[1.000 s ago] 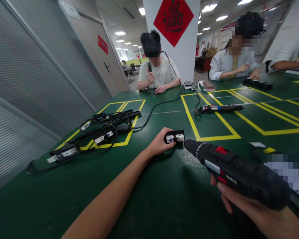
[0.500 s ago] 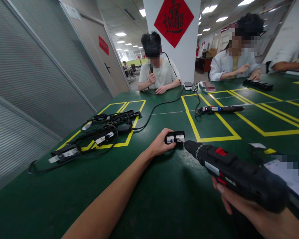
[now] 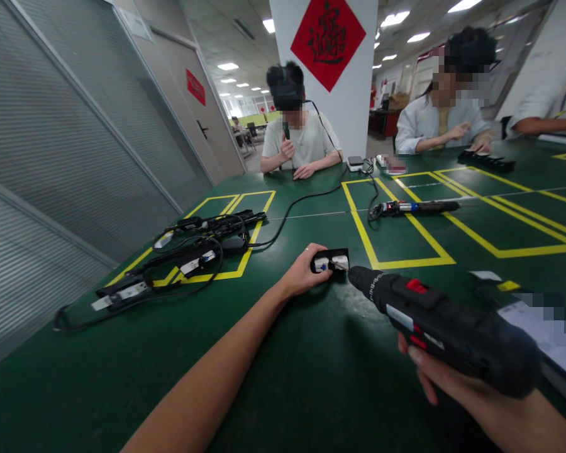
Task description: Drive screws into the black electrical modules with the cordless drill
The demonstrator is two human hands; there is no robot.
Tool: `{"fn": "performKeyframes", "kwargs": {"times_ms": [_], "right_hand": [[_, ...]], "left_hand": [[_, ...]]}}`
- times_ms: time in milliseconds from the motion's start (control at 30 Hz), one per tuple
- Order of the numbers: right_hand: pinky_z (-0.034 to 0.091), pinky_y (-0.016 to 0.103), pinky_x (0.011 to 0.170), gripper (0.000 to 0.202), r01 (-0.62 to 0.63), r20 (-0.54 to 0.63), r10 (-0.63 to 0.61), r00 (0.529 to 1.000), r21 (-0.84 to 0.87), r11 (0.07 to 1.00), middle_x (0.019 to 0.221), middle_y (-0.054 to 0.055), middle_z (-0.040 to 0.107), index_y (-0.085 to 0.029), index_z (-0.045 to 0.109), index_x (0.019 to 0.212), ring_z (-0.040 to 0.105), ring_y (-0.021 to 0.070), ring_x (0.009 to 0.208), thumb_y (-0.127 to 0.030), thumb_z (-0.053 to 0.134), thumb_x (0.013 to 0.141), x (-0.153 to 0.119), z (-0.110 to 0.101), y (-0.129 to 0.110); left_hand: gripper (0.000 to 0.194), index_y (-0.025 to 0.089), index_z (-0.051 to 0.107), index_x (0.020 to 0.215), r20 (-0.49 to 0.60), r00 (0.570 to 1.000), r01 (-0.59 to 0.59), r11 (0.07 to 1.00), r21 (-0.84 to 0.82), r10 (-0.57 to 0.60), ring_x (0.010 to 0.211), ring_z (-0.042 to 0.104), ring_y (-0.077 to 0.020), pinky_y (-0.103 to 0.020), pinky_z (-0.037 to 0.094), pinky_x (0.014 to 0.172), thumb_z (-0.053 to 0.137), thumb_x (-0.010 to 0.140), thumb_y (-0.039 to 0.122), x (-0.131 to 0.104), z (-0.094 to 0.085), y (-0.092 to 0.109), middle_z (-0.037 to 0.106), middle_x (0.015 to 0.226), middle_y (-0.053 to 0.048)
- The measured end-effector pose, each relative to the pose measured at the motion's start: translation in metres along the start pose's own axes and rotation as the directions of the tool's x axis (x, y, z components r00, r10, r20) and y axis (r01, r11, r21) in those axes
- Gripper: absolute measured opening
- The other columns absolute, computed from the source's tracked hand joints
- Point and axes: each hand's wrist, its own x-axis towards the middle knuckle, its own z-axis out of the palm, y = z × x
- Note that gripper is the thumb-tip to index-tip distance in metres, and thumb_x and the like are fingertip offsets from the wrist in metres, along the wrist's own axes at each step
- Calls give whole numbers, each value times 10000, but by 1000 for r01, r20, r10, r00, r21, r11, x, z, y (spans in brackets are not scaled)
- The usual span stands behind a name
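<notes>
My left hand (image 3: 306, 272) is closed around the left end of a small black rectangular casing (image 3: 331, 253) with white parts and a blue spot inside. The casing stands on the green table, its inner side facing me. In my right hand (image 3: 446, 371) is a black cordless drill (image 3: 434, 321) with red switches, held by its grip. The drill points left, and its thin bit reaches into the right part of the casing. Exactly where the bit's tip touches is too small to tell. The lower part of the drill's grip is hidden.
Several black devices with cables (image 3: 207, 245) lie at the left on yellow tape outlines. A black pen-shaped tool (image 3: 419, 206) with a cord lies at centre right. At the right edge are papers (image 3: 538, 321). Co-workers (image 3: 304, 135) sit across the green table (image 3: 170, 371).
The drill has shifted very slightly left in view, with its bit still at the casing. My left hand keeps the same hold.
</notes>
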Motion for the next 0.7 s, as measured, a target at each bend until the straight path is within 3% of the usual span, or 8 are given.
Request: {"fn": "performKeyframes", "kwargs": {"times_ms": [700], "right_hand": [[598, 281, 501, 360, 28, 91, -27, 996, -5, 1000, 610, 27, 761, -273, 592, 446, 744, 250, 627, -428, 544, 768, 5, -3, 15]], "left_hand": [[452, 185, 522, 1126, -2, 1000, 26, 999, -34, -26, 964, 555, -209, -334, 461, 853, 649, 750, 400, 1, -1, -1, 565, 1053, -66]]}}
